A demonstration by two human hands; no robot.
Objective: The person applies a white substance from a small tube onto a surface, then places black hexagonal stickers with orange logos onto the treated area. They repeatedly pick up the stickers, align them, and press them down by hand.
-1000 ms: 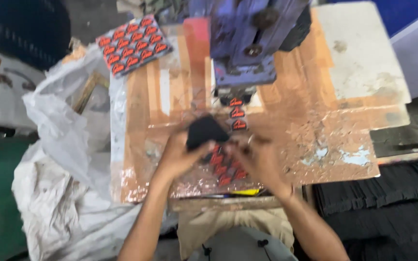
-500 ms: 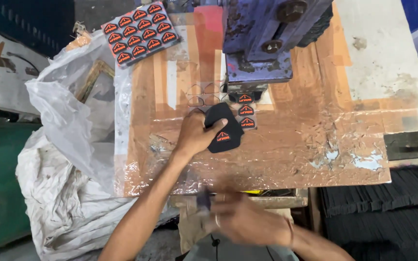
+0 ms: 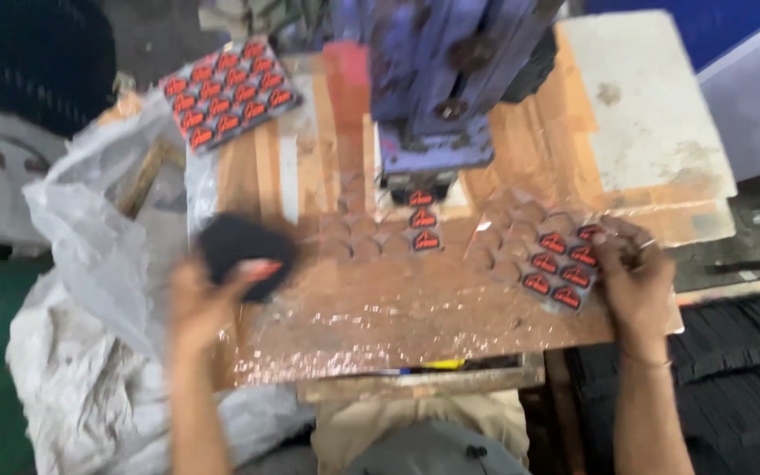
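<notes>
The left hand grips a dark fabric piece carrying a small red-orange badge, fingers curled under its lower edge; the picture is blurred here, so the exact hold is hard to read. This piece sits over the counter's near-left edge, well to the left of the blue press machine. The right hand rests on the right end of a clear backing sheet bearing red-orange badges, fingers bent down onto it; whether it pinches the sheet I cannot tell. That sheet lies in front of the press and to its right. Three more badges sit in a row directly below the press head. A full badge sheet lies behind and left of the press. A white plastic sack hangs off the counter's left side
</notes>
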